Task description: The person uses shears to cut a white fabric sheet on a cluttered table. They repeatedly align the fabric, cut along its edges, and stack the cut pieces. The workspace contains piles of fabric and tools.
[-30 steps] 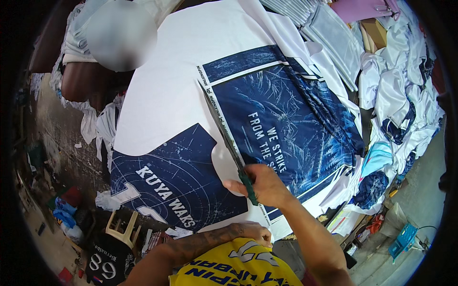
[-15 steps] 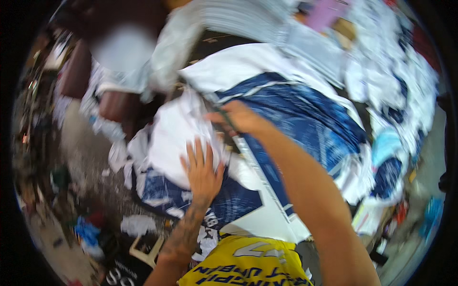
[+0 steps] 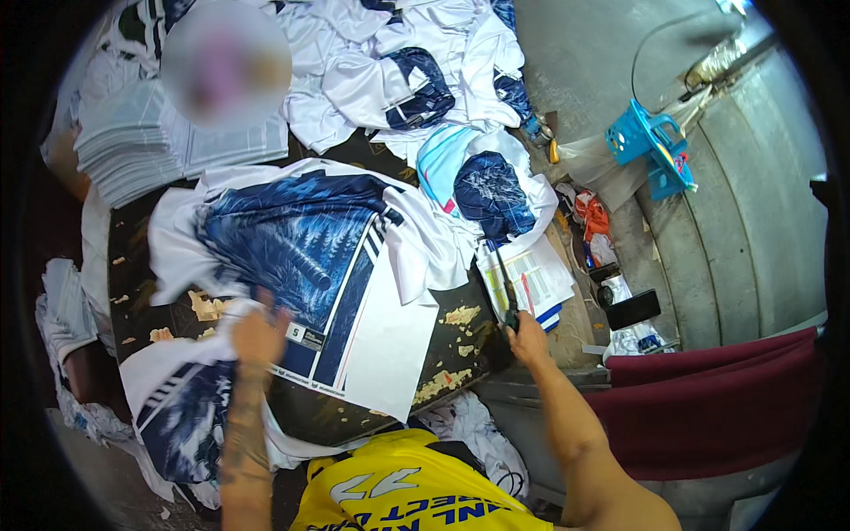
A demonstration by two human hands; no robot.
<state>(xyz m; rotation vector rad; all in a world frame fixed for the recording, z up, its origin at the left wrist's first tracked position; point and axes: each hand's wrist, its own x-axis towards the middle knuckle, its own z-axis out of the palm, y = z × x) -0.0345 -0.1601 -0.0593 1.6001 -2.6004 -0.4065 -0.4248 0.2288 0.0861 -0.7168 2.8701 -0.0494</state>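
Observation:
My right hand (image 3: pixel 529 338) is closed around the dark handle of scissors (image 3: pixel 510 305). Their blades point away from me, beside printed sheets of paper (image 3: pixel 542 279) on the table's right side. My left hand (image 3: pixel 257 329) is smeared by motion, so its fingers do not show clearly. It is over the lower left edge of a navy and white printed fabric piece (image 3: pixel 279 226), which lies spread on the dark table (image 3: pixel 465 350). Left of that hand, another navy and white fabric piece (image 3: pixel 181 411) hangs over the near edge.
White sheets (image 3: pixel 133 146) are stacked at the far left. White and navy fabric (image 3: pixel 345 80) is heaped at the back, with a bundled piece (image 3: pixel 496 195) nearer. A blue basket (image 3: pixel 642 142) hangs right, above a black phone (image 3: pixel 633 308). Maroon cloth (image 3: pixel 708 407) drapes at lower right.
The view has swung to the right. My right hand, with the scissors, has gone from the fabric to the papers at the right. My left hand has left the white cloth it lay spread on.

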